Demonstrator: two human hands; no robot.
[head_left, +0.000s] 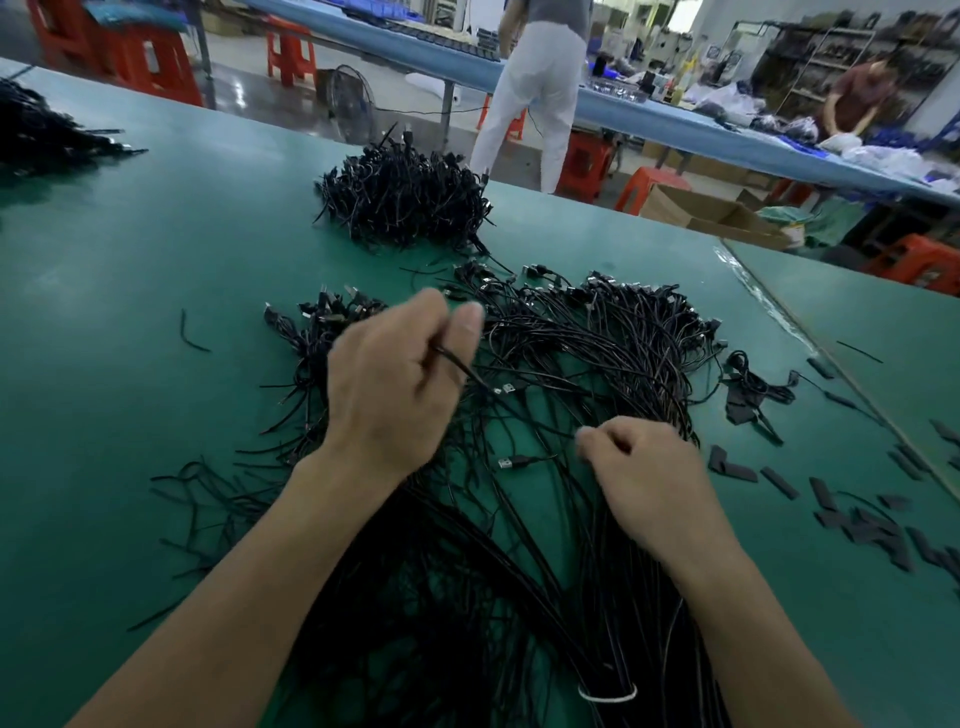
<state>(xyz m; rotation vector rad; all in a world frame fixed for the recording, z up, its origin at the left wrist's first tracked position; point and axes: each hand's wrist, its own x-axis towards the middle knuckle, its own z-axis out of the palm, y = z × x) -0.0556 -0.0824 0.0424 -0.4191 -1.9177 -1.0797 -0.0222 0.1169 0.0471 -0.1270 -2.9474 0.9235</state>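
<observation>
pinching one thin black cable (470, 374) between thumb and fingers, the left hand (389, 379) is at the middle of the frame, above the loose cable bundle (597, 353) on the green table (156, 260). the right hand (644, 478), apart at lower right, is curled; if it holds a cable i cannot tell.
</observation>
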